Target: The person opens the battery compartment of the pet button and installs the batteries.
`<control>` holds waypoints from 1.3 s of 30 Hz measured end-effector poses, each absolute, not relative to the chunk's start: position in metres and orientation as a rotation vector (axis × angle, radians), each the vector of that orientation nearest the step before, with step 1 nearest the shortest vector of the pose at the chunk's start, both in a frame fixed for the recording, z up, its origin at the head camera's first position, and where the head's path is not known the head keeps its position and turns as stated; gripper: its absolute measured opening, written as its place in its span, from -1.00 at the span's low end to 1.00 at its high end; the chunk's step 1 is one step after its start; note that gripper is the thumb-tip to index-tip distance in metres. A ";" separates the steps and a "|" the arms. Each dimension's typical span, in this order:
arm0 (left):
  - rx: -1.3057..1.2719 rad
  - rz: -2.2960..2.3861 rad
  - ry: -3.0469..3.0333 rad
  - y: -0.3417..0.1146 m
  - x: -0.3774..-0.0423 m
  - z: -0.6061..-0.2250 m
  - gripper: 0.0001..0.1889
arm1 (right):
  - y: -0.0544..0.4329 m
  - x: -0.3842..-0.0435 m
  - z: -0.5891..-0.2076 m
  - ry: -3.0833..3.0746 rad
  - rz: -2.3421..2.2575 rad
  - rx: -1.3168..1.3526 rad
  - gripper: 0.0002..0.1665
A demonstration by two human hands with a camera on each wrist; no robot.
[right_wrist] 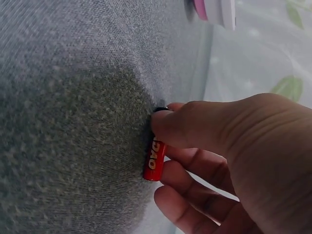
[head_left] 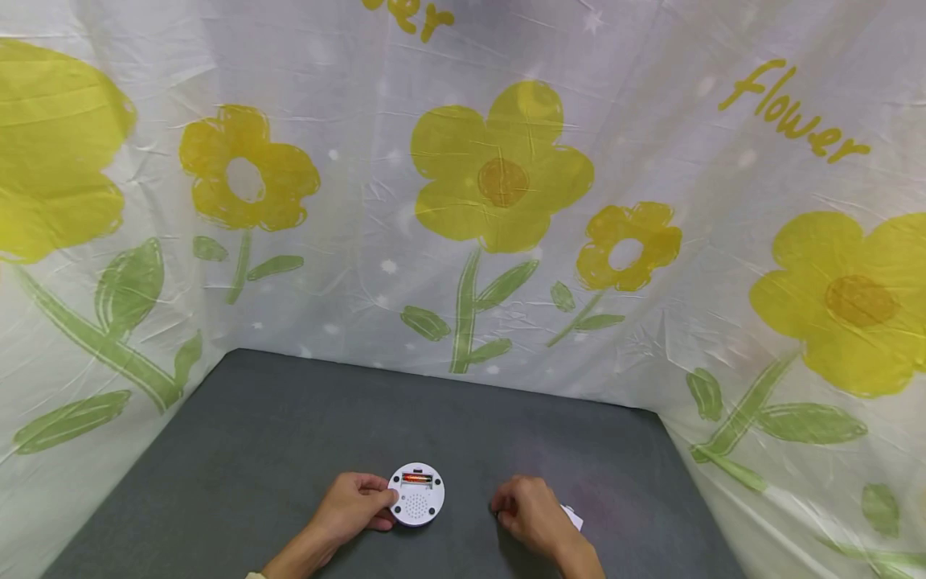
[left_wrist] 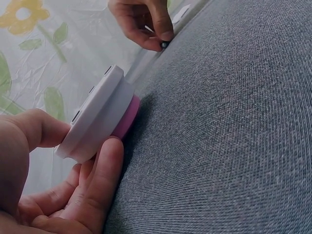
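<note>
A round white device [head_left: 417, 508] lies with its battery compartment facing up, one red battery [head_left: 416, 478] inside and a patch of small holes below it. My left hand [head_left: 353, 508] grips its left edge, thumb on top and fingers at the side. In the left wrist view the device [left_wrist: 97, 114] is tilted, with a pink part underneath. Off to the right, my right hand [head_left: 531, 515] pinches a red and black battery [right_wrist: 155, 158] between thumb and finger, close to the table surface. The other fingers are loosely curled behind it.
A small white piece [head_left: 574, 517], partly hidden by the right hand, lies on the dark grey cloth-covered table [head_left: 405, 410]. A pale curtain [head_left: 347, 322] with yellow flowers closes off the table's back and sides.
</note>
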State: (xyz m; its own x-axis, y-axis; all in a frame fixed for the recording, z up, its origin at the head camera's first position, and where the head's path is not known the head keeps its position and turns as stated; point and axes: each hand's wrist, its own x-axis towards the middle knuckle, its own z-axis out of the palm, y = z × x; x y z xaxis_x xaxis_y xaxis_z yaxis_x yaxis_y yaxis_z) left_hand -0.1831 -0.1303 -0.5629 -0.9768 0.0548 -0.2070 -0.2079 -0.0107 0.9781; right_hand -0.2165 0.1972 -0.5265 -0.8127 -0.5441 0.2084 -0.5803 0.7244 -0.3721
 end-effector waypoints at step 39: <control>-0.150 2.098 2.079 -0.130 -0.183 -0.561 -0.70 | 0.113 -0.241 -0.452 -2.761 0.635 1.206 -0.88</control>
State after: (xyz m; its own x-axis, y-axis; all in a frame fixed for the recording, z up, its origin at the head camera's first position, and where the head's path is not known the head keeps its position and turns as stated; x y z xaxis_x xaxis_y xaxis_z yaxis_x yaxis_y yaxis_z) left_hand -0.1829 -0.1301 -0.5607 -0.9781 0.0590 -0.1998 -0.2003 -0.0029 0.9797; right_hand -0.2411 0.1128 -0.4519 -0.6915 -0.6890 0.2171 -0.7147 0.6085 -0.3449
